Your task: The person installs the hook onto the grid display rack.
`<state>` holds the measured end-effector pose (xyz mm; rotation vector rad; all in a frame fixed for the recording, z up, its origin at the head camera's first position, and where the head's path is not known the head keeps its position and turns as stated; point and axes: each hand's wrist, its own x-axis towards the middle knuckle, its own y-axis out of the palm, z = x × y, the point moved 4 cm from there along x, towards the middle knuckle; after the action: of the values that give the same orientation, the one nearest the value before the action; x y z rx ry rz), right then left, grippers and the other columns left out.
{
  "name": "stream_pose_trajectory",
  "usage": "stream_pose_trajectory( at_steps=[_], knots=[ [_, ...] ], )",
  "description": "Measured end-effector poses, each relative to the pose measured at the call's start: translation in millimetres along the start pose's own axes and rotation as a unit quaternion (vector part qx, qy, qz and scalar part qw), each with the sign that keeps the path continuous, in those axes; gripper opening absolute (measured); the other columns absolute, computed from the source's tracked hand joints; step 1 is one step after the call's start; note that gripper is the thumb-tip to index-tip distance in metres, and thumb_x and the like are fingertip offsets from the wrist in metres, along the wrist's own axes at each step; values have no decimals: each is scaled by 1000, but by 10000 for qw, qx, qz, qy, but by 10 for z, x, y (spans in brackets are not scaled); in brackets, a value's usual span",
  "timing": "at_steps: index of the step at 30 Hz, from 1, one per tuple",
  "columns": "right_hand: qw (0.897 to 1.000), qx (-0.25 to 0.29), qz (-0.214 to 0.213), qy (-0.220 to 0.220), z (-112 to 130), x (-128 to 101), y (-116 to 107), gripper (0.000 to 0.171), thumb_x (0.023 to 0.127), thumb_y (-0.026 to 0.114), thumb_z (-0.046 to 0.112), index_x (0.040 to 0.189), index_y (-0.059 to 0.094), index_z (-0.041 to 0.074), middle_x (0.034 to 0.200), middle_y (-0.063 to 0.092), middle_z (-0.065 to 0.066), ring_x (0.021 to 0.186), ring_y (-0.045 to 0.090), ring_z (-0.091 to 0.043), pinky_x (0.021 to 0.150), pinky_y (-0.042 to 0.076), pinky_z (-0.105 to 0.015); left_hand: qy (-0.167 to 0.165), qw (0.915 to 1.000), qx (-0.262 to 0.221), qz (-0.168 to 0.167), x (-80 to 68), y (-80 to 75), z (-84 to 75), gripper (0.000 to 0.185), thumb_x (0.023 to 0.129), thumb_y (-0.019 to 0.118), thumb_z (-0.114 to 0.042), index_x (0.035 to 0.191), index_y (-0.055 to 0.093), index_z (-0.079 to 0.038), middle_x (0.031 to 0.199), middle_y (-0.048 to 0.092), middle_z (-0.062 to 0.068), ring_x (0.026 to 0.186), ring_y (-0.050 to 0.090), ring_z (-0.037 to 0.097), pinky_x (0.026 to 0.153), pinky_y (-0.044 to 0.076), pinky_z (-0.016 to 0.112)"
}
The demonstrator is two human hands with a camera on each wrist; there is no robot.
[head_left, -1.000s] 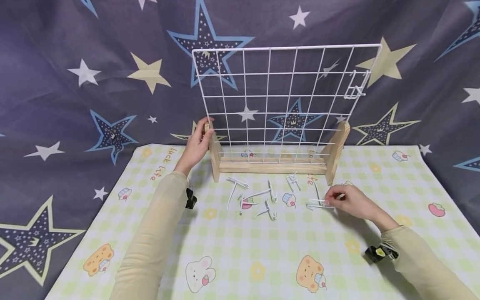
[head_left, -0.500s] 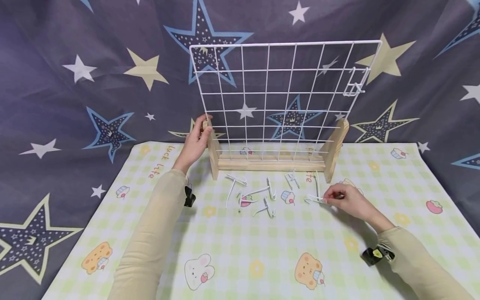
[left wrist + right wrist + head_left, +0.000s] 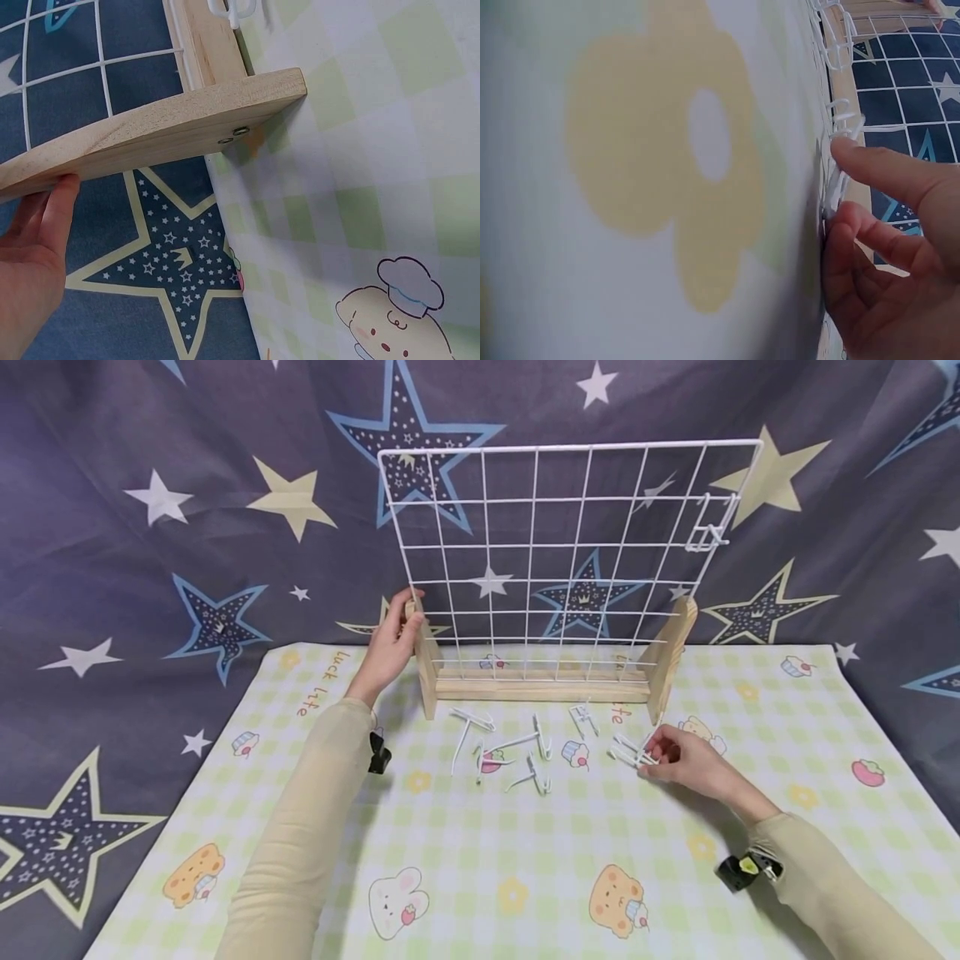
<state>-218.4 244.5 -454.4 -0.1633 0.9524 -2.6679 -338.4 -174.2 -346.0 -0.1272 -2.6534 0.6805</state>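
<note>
A white wire grid point(image 3: 532, 545) stands upright in a wooden base. My left hand point(image 3: 390, 643) holds the upper end of the left wooden side panel point(image 3: 427, 670); in the left wrist view its fingertips bear on that panel's outer face. In front of the base's right end, my right hand point(image 3: 693, 766) pinches a white wire hook point(image 3: 628, 750) between thumb and fingers, low over the tablecloth. The right wrist view shows the hook point(image 3: 835, 184) partly hidden by the thumb and fingers. Another white hook point(image 3: 705, 538) hangs at the grid's upper right edge.
Several loose white hooks, among them a long one point(image 3: 471, 723) and a short one point(image 3: 584, 721), lie on the checked tablecloth point(image 3: 450, 843) before the base. A dark star-printed curtain point(image 3: 247, 510) hangs close behind the grid.
My right hand has turned the hook: its long arm, pointing away from me before, now lies toward the fingers. The view has tipped slightly; the left hand stays on the panel.
</note>
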Motion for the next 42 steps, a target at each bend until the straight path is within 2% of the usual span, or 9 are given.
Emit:
stream_pose_trajectory(
  at_steps=[3, 5, 13, 19, 23, 27, 32, 38, 42],
  knots=[
    [10000, -63, -7, -47, -2, 16, -6, 28, 77, 81, 8, 92, 58, 1, 78, 54, -6, 66, 47, -14, 57, 41, -23, 4, 10000, 41, -19, 52, 9, 136, 42, 105, 41, -30, 144, 39, -14, 110, 59, 20, 77, 53, 23, 59, 48, 23],
    [9998, -166, -18, -90, 1, 22, -5, 27, 77, 81, 8, 91, 59, 2, 77, 53, -5, 66, 47, -13, 57, 40, -23, -5, 10000, 84, -38, 63, 9, 161, 43, 105, 41, -33, 144, 39, -17, 108, 59, 18, 76, 52, 22, 59, 48, 24],
    [9984, -531, -78, -155, 24, 24, 5, 24, 77, 81, 8, 86, 58, 5, 73, 51, -1, 64, 46, -12, 56, 39, -24, 18, 10000, -2, -1, 48, 19, 174, 43, 104, 41, -34, 144, 39, -17, 113, 58, 17, 78, 53, 22, 60, 49, 25],
    [9954, -710, -269, -582, 37, 41, 23, 23, 76, 80, 8, 83, 58, 6, 67, 47, 3, 60, 41, -11, 52, 34, -25, -7, 10000, 13, -30, 45, 4, 183, 43, 104, 41, -35, 143, 39, -17, 114, 59, 17, 78, 54, 21, 61, 49, 24],
    [9964, -626, -177, -541, 32, 27, 10, 17, 80, 77, 6, 86, 62, 5, 69, 50, 3, 62, 43, -11, 53, 36, -25, -47, 9999, -59, 90, -26, -12, -43, 41, 105, 41, -26, 144, 38, -11, 115, 57, 23, 80, 53, 25, 63, 50, 30],
    [9987, -391, 122, -309, 10, 16, -36, 10, 85, 71, 4, 92, 64, 1, 73, 54, 1, 65, 47, -11, 57, 42, -24, -105, 9997, -132, 177, -83, -34, -225, 40, 106, 41, -19, 143, 38, -7, 116, 55, 25, 82, 52, 29, 65, 50, 33],
    [9993, 93, 301, -221, 0, -12, -87, 14, 87, 67, 0, 100, 65, -5, 79, 61, -4, 66, 53, -12, 55, 47, -23, -67, 9998, -111, 168, -75, -39, -216, 40, 106, 41, -20, 143, 38, -7, 116, 55, 25, 82, 52, 28, 62, 48, 26],
    [9961, 819, 296, 108, -46, -43, -121, 21, 91, 61, -5, 109, 59, -15, 85, 67, -14, 69, 63, -16, 58, 54, -25, -62, 9997, -141, 193, -63, -31, -186, 40, 105, 42, -21, 143, 38, -8, 118, 55, 27, 83, 53, 30, 64, 51, 34],
    [9937, 1070, 214, 242, -52, -44, -122, 20, 91, 60, -6, 107, 58, -17, 83, 66, -15, 70, 65, -16, 60, 56, -26, -53, 9997, -147, 179, -61, -28, -176, 40, 105, 42, -21, 143, 38, -8, 117, 55, 27, 84, 53, 30, 64, 50, 32]
  ],
)
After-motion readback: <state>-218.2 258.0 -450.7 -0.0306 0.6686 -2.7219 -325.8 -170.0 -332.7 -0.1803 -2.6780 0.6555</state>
